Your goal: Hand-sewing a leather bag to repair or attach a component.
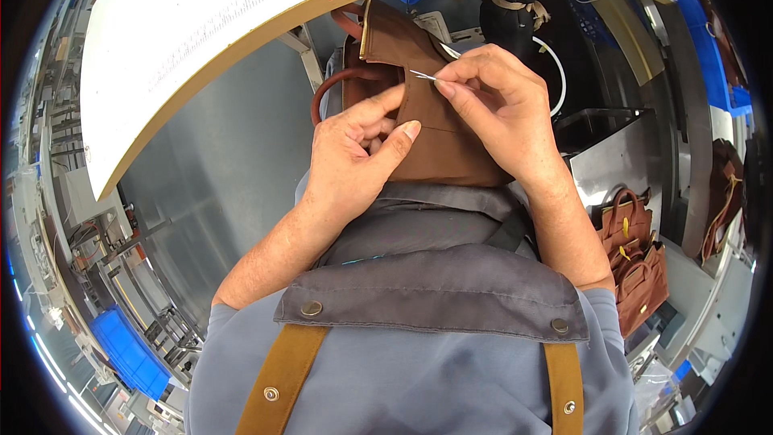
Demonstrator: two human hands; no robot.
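Observation:
A brown handbag (451, 145) with rounded reddish-brown handles (346, 76) rests across my lap, below the white table's edge. My left hand (358, 145) grips its opening, with the thumb on the outer face and some fingers reaching inside, partly hidden. Just to the right, my right hand (503, 105) pinches a thin silvery pointed tool (423, 76) between thumb and fingertips. The tool's tip points left, over the bag's panel near a stitched line. Its exact kind is too small to tell. A small pale shape shows behind the right fingers.
The curved edge of a white table (241, 40) spans the front and left. More reddish-brown bags (632, 258) sit at the right, near a metal box (616, 145). Blue bins (129, 350) stand at the lower left and far right. A black machine part (507, 24) rises beyond the bag.

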